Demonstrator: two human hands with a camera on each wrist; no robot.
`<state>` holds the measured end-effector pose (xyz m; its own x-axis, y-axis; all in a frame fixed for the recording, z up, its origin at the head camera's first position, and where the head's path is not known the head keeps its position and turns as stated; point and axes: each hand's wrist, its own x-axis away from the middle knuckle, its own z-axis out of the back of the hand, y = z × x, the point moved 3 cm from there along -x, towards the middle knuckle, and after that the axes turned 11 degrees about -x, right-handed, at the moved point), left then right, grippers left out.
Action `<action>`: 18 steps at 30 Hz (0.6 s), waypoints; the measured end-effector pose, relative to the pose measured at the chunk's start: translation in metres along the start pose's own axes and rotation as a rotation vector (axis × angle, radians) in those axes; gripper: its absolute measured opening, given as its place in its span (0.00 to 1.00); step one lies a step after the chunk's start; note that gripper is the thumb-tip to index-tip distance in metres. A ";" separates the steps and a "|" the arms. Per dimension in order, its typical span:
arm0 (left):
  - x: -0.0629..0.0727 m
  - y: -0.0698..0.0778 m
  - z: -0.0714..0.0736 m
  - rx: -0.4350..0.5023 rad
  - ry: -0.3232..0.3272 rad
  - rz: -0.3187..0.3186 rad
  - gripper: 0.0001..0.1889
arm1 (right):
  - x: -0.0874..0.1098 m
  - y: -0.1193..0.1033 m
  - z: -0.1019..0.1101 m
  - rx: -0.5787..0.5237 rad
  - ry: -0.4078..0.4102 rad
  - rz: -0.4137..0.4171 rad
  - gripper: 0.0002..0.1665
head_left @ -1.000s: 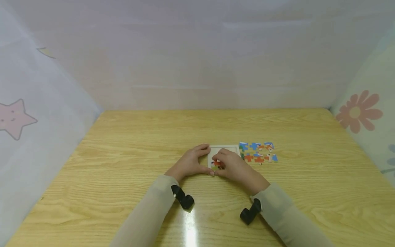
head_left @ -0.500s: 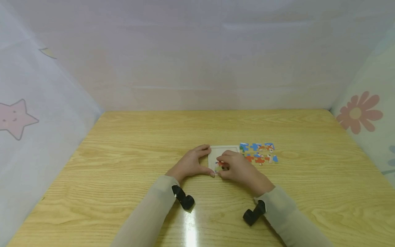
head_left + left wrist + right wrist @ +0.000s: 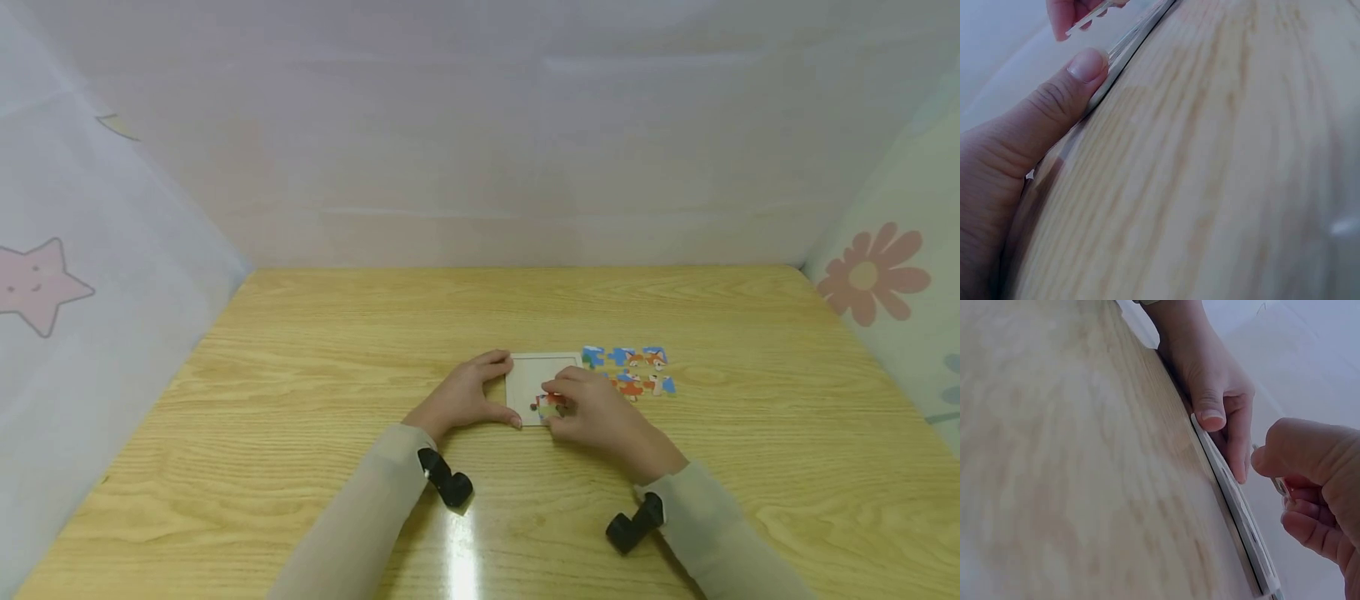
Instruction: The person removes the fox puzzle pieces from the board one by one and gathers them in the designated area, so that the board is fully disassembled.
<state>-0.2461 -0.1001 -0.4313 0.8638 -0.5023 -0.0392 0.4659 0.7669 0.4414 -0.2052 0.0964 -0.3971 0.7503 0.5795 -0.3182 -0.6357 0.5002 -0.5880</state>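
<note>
My left hand (image 3: 465, 396) holds a pale square puzzle tray (image 3: 528, 373) by its left side. Its fingers are at the upper left corner and its thumb at the lower left; in the left wrist view the thumb (image 3: 1060, 94) lies on the tray's near edge. Over the lower right part of the tray, my right hand (image 3: 596, 408) pinches a red and green jigsaw piece (image 3: 549, 406) between thumb and fingers. The left wrist view shows the knobbed edge of this piece (image 3: 1094, 15) tilted above the tray. Fingers hide much of it.
Several loose jigsaw pieces (image 3: 632, 358), blue, orange and white, lie in two rows right of the tray, some behind my right hand. The wooden table (image 3: 360, 333) meets a pale cloth backdrop (image 3: 487, 167) behind and at both sides.
My right hand has moved right across the tray with the jigsaw piece, from the lower left corner toward the lower right. My left hand has stayed at the tray's left side.
</note>
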 end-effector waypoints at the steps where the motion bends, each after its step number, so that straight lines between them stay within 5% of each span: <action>1: 0.000 0.000 0.000 0.001 0.000 0.000 0.51 | 0.001 0.000 0.001 0.000 0.007 -0.004 0.24; 10: -0.001 0.001 0.000 -0.004 0.004 0.003 0.51 | 0.016 0.006 0.012 0.011 0.012 -0.086 0.24; 18: -0.002 0.001 -0.002 -0.010 -0.001 0.013 0.51 | 0.029 0.016 0.019 0.016 0.027 -0.054 0.18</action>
<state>-0.2469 -0.0980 -0.4326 0.8694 -0.4931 -0.0323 0.4569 0.7773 0.4325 -0.1972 0.1331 -0.4012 0.7882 0.5340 -0.3059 -0.5966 0.5408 -0.5930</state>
